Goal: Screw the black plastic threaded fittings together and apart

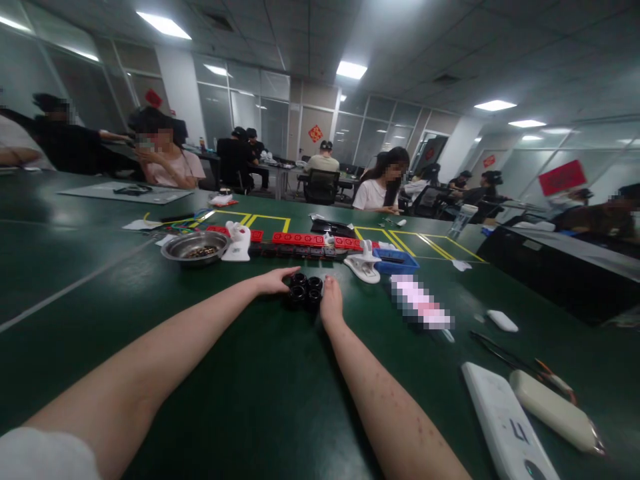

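A tight cluster of several short black cylinders with ring-shaped open tops (306, 291) stands on the green table, between my two hands. My left hand (278, 281) is at the cluster's left side, with its fingers reaching along the far edge and its thumb low. Against the right side is my right hand (331, 300), fingers together and pointing away from me; their inner faces are partly hidden. Together the hands hold the cylinders from both sides. Just beyond lie a row of red strips (299, 239) and a row of black blocks (295, 251).
A steel bowl (173, 256) with small brass-coloured parts stands left. White stands (239, 243) flank the rows. Right are a blue tray (407, 265), a blurred pink item (421, 303), a white case (503, 321) and a white power bank (500, 413). People sit beyond.
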{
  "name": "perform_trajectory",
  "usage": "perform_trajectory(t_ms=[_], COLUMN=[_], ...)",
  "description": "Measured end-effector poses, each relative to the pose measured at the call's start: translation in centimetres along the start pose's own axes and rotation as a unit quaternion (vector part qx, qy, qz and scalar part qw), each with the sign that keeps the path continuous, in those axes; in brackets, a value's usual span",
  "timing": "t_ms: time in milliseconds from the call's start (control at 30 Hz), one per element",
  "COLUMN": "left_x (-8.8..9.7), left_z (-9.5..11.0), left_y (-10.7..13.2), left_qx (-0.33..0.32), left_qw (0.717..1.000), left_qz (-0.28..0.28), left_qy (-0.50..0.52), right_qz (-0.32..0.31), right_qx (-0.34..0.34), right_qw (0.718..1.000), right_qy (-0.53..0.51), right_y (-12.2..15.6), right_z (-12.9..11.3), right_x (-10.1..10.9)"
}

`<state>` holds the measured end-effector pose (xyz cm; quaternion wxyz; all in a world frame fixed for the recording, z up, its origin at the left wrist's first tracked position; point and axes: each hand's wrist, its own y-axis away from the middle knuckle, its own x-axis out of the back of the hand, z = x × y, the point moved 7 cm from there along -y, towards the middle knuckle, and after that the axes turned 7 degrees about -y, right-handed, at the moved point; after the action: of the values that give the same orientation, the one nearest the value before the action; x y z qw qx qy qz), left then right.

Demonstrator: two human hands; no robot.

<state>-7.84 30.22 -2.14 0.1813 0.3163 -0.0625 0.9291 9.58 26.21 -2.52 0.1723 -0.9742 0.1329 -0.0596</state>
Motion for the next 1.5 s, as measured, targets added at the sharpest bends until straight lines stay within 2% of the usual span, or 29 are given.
perform_trajectory(t_ms=[167, 600, 800, 900, 1000, 1067, 1167, 1233, 1367, 1433, 1500], left_x=[-0.9, -0.6, -0.6, 0.4, 2.4, 4.0, 5.8, 5.9, 3.0, 0.4, -2.7], left_z=[0.1, 0.3, 0.5, -0.3, -1.8, -2.8, -3.6, -3.2, -0.4, 1.8, 4.4], left_y=[0.0, -0.1, 0.3, 1.2, 3.1, 5.3, 9.9, 13.6, 20.1, 21.9, 22.3], left_qx=[-0.015, -0.029, -0.043, -0.023, 0.021, 0.049, 0.081, 0.085, 0.061, 0.04, -0.004], left_qw=[1.0, 0.996, 0.992, 0.984, 0.973, 0.966, 0.957, 0.956, 0.962, 0.968, 0.976], left_qz=[-0.02, 0.016, 0.067, 0.114, 0.153, 0.163, 0.169, 0.164, 0.129, 0.103, 0.06], left_qy=[-0.012, -0.081, -0.102, -0.133, -0.174, -0.197, -0.22, -0.23, -0.233, -0.226, -0.21], right_qz=[-0.005, -0.013, -0.016, -0.017, -0.017, -0.015, -0.01, -0.001, 0.046, 0.063, 0.054], right_qx=[0.007, 0.002, 0.009, 0.013, 0.016, 0.016, 0.018, 0.021, 0.054, 0.087, 0.121], right_qw=[1.0, 0.999, 0.999, 0.999, 0.999, 0.999, 1.0, 1.0, 0.997, 0.994, 0.99], right_qy=[0.017, 0.034, 0.036, 0.038, 0.038, 0.034, 0.021, 0.01, -0.017, -0.03, -0.041], right_y=[-0.2, 0.0, -0.1, -0.1, -0.2, -0.3, -0.2, -0.2, 0.4, 1.3, 2.9], right_z=[-0.1, -0.3, -0.4, -0.5, -0.5, -0.5, -0.5, -0.7, -3.2, -5.8, -8.6], right_x=[-0.1, 0.0, -0.2, -0.2, -0.2, -0.2, -0.1, 0.2, 1.7, 2.5, 3.0])
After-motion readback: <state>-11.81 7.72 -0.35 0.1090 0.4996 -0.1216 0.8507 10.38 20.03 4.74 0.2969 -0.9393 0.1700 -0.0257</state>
